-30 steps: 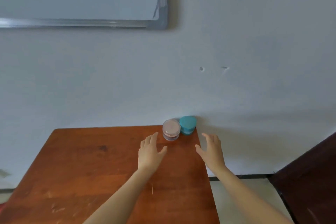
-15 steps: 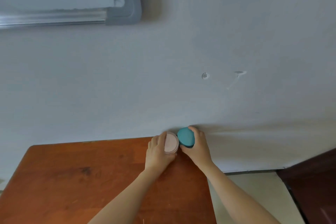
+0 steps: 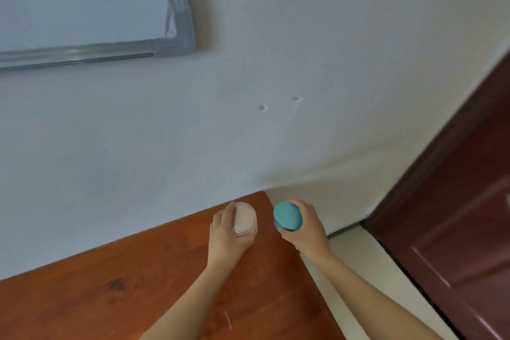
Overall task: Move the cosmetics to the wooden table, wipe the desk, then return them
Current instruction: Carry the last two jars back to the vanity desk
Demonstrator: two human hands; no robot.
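Head view. The left hand (image 3: 226,237) grips a pink jar (image 3: 245,219), fingers curled round its side, over the far right corner of the wooden table (image 3: 110,292); whether the jar touches the tabletop cannot be told. The right hand (image 3: 306,229) grips a teal jar (image 3: 287,215) from the right, held just past the table's right edge, above the pale floor (image 3: 356,257). The two jars are near each other but apart. The table's far edge meets the wall (image 3: 248,63); its near and left surface lies bare. A strip of floor separates the table's right edge from a dark door (image 3: 455,215). A whiteboard (image 3: 82,0) hangs at far left.
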